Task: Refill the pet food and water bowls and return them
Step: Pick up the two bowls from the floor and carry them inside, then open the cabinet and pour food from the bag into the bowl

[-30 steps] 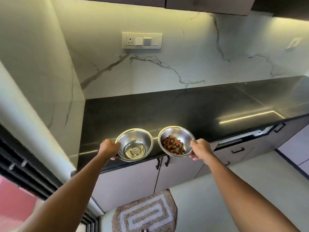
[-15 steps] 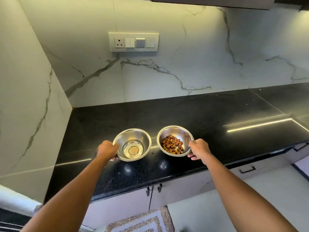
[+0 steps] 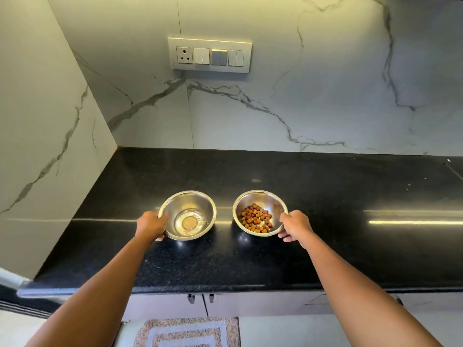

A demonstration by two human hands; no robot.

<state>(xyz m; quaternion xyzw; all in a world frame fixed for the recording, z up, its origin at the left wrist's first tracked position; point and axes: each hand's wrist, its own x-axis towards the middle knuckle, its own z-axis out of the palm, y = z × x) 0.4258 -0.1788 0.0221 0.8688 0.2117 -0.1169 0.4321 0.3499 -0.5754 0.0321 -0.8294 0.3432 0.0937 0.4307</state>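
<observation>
1. Left hand (image 3: 151, 225): closed round the near-left rim of the water bowl (image 3: 193, 204). The thumb lies over the rim and the fingers are curled beneath the wall.
2. Right hand (image 3: 294, 225): closed round the right rim of the food bowl (image 3: 269, 200). The fingertips show under the wall on the near side.
3. Location: each bowl sits directly inboard of its hand. The two bowls are side by side and apart, between the hands, over the black countertop (image 3: 250, 261), forward of the wrists. Whether the bases rest on the stone or hang just above it cannot be determined.
4. Contents: the water bowl holds a shallow pool of clear water. The food bowl holds a small heap of brown kibble (image 3: 255, 217), well below the rim.
5. Handling, bowls: probably thin stainless steel, so rigid, light and smooth. Expect a slippery surface, more so when wet. The rolled rim is the proper hold.
6. Handling, load: a one-sided rim hold lets the far edge drop. Keep each bowl level, because water will slosh and loose kibble will roll to the low side.
</observation>
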